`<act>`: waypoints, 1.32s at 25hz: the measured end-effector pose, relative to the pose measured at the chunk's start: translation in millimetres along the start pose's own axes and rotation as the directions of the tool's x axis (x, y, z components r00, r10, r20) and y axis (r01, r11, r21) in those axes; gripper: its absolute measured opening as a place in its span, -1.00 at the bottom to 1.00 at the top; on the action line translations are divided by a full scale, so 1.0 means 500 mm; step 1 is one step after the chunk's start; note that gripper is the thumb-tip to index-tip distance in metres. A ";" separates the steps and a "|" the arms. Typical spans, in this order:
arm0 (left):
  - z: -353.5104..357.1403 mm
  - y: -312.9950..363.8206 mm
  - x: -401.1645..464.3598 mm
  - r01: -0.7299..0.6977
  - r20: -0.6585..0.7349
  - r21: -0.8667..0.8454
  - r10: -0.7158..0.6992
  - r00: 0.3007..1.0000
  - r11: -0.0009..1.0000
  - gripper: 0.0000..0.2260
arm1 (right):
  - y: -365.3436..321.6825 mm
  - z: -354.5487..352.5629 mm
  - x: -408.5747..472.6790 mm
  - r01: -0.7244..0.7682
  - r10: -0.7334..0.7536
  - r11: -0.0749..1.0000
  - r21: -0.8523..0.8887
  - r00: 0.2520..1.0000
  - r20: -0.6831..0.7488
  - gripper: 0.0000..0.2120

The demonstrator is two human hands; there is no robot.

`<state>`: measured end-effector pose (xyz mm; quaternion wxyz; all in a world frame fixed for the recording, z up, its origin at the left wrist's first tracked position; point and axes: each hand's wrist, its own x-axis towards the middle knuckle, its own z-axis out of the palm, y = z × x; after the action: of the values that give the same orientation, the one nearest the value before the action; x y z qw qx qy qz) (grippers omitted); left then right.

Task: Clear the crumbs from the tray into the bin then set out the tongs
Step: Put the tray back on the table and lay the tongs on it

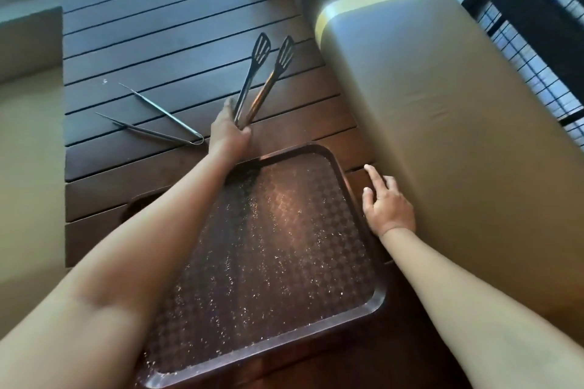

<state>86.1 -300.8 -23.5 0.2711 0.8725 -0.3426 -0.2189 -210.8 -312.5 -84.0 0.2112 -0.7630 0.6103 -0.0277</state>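
A dark brown tray (366,224) lies on the slatted wooden table, its textured floor speckled with fine pale crumbs. Just beyond the tray's far edge, my left hand (229,133) grips the hinge end of metal serving tongs (264,73) with slotted black heads that point away from me. A second, thin wire pair of tongs (158,123) lies flat on the table to the left of that hand. My right hand (387,205) hovers by the tray's right rim with its fingers loosely spread and nothing in it. No bin is in view.
The dark slatted table (158,25) stretches ahead and to the left. A tan cushioned bench (442,104) runs along the right side, close to my right hand. A black railing (537,25) stands behind it. A second tan cushion (28,136) lies at the left.
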 end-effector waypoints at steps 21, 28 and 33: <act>-0.187 -0.064 -0.371 -0.489 0.347 0.513 0.350 0.870 0.705 -0.48 | -0.198 -0.129 -0.120 0.667 -0.627 0.737 -0.114 0.737 0.253 -0.59; -0.135 -0.056 -0.405 -0.214 -0.118 0.204 0.241 0.963 0.955 -0.46 | -0.180 -0.093 -0.184 0.462 -0.481 0.876 0.141 0.857 0.182 -0.71; -0.064 -0.030 -0.456 0.037 -0.120 0.165 -0.017 0.993 0.986 -0.32 | -0.166 -0.045 -0.226 0.343 -0.378 0.922 0.179 0.896 0.232 -0.69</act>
<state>-41.3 -118.1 36.2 0.2140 0.9081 -0.3311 -0.1411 -170.1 -198.4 -9.9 0.3316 -0.8441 0.4214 -0.0060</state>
